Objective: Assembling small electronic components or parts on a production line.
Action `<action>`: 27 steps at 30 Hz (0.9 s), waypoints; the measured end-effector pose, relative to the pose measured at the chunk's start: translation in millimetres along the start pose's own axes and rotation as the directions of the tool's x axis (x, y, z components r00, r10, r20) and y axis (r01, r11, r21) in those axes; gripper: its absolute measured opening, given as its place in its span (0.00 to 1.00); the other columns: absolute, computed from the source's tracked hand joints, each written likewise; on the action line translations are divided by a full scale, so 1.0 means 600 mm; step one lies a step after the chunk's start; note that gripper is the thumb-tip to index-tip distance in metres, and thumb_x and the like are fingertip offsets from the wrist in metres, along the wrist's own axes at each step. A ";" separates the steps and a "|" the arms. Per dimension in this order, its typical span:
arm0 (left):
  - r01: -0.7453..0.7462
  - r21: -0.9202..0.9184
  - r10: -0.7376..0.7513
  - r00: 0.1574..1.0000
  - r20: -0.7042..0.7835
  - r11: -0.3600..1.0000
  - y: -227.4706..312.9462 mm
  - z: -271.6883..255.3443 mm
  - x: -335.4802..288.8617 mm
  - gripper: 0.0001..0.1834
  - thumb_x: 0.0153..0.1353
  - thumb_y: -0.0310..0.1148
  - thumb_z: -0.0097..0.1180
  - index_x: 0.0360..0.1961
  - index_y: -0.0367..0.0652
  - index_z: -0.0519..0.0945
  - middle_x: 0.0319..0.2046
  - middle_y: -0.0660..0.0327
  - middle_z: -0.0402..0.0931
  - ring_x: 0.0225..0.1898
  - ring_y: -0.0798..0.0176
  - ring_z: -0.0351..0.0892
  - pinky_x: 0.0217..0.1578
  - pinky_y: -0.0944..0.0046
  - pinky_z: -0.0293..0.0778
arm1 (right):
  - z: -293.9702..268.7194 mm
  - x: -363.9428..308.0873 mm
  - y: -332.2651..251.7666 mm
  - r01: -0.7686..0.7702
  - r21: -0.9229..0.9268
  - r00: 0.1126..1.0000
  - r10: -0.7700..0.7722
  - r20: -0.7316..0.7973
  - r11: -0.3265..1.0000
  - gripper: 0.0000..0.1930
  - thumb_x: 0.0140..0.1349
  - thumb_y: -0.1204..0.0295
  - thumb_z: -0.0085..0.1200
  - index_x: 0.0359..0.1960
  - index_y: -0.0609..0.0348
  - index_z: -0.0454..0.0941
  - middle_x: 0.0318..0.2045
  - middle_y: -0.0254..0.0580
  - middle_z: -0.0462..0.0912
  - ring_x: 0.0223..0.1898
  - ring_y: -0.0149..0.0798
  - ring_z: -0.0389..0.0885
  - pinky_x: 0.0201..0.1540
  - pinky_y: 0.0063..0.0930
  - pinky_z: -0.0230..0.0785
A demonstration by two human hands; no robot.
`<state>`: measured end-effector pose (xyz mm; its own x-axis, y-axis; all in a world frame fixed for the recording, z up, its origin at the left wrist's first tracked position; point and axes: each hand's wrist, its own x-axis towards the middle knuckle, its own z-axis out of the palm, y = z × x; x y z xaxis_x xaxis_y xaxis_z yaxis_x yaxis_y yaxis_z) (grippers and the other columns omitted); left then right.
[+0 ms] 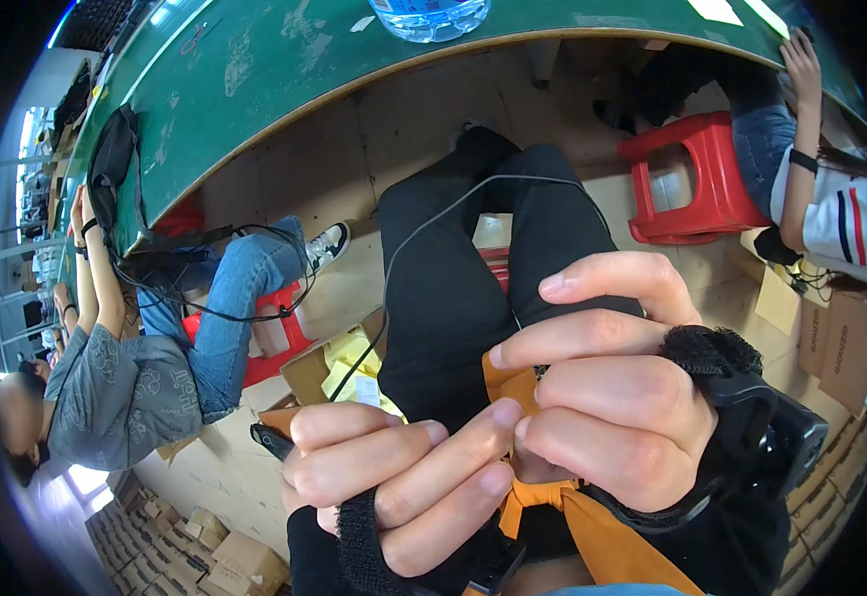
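Note:
Both my hands meet above my lap, fingers curled inward and fingertips almost touching. Between them shows an orange fabric strip point(624, 544), with a knot or loop just below the fingertips. My left hand point(409, 477) is closed on the strip near the knot, though its thumb and exact grip are hidden. My right hand point(617, 387) pinches the strip from the other side, part of it showing between the fingers. A black strap point(359, 541) crosses my left hand. A black strapped device point(786, 437) sits at my right wrist.
A green table point(285, 79) curves across the far side, bearing a clear bottle point(432, 15) and a black bag point(116, 159). People sit left and right on red stools point(687, 184). A thin black cable point(424, 223) crosses my legs. Cardboard boxes point(245, 566) stand on the floor.

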<state>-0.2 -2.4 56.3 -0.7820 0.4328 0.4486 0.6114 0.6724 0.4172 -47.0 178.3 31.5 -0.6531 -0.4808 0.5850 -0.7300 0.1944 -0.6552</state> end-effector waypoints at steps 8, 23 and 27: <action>0.147 -0.366 -0.189 0.978 -0.082 0.919 -0.015 0.028 -0.003 0.17 0.39 0.28 0.63 0.35 0.48 0.77 0.31 0.69 0.81 0.29 0.71 0.68 0.27 0.72 0.63 | 0.022 -0.001 0.038 0.267 0.058 0.963 -0.269 0.034 0.962 0.13 0.34 0.68 0.59 0.23 0.59 0.71 0.20 0.36 0.69 0.25 0.40 0.78 0.38 0.38 0.73; -0.057 -0.581 -0.156 0.938 -0.310 0.812 -0.042 0.047 0.002 0.20 0.44 0.28 0.61 0.35 0.49 0.64 0.17 0.69 0.68 0.24 0.68 0.63 0.26 0.67 0.58 | 0.016 -0.016 0.045 0.269 0.094 0.962 -0.273 0.029 0.958 0.14 0.38 0.77 0.61 0.28 0.60 0.72 0.25 0.38 0.70 0.23 0.40 0.77 0.33 0.34 0.72; -0.056 -0.617 -0.128 0.960 -0.249 0.785 -0.033 0.047 0.008 0.20 0.43 0.25 0.58 0.36 0.50 0.64 0.18 0.69 0.69 0.26 0.67 0.64 0.28 0.66 0.59 | 0.022 -0.015 0.042 0.247 0.043 0.969 -0.247 -0.006 0.968 0.14 0.38 0.78 0.60 0.30 0.61 0.73 0.26 0.37 0.71 0.23 0.38 0.77 0.34 0.33 0.72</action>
<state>-19.2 3.4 27.9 -0.7985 0.1799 0.5745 0.5984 0.1324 0.7902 -56.7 176.1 3.6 -0.4535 -0.5089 0.7317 -0.8596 0.0328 -0.5099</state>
